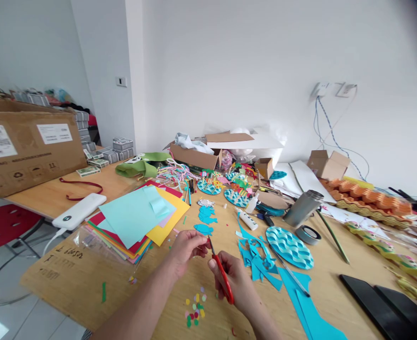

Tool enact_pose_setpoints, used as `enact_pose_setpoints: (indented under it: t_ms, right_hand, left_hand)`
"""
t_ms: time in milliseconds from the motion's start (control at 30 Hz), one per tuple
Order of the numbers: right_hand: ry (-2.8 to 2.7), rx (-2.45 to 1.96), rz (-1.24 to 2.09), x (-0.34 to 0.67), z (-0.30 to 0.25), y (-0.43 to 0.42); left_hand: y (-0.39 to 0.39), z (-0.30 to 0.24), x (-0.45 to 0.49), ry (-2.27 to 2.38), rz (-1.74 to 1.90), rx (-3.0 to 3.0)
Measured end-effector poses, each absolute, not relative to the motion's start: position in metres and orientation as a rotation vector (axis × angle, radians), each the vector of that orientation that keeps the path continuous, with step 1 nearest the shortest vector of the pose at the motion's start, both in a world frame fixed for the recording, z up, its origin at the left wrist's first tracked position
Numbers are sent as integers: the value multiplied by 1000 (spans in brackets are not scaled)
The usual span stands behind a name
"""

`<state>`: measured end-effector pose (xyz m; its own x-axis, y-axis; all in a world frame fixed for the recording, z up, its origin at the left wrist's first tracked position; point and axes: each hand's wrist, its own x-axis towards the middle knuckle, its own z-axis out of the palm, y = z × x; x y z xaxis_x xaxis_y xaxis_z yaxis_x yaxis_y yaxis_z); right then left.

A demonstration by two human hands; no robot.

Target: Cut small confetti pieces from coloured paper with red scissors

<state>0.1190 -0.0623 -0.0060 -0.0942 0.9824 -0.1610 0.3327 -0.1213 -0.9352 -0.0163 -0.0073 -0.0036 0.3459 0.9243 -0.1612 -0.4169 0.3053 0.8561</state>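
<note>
My right hand [234, 275] is closed around red-handled scissors [224, 277], whose blades point up and away toward my left fingertips. With thumb and fingers pinched together, my left hand [187, 249] is at the blade tips; whatever it pinches is too small and hidden to make out. Just beyond it lies a blue paper fish [203, 229], with more blue fish cut-outs [207, 215] behind. Small coloured paper dots [196, 312] are scattered on the table below my hands. Blue paper scraps [258, 259] lie to the right of the scissors.
Stacked coloured paper [134, 212] and a white power bank [80, 209] lie left. On the right are a wavy blue oval [290, 247], a tape roll [308, 234], a metal flask [303, 208], a pen [293, 274] and dark phones [366, 302]. Glue bottles [248, 220] stand beyond the scraps.
</note>
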Motion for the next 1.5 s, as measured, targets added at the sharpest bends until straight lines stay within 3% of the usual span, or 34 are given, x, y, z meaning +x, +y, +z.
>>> enact_pose_setpoints:
  t_ms: [1500]
  right_hand:
    - [-1507, -1470, 1248, 119, -4, -64]
  left_hand:
    - [-6, -8, -16, 773, 982, 867]
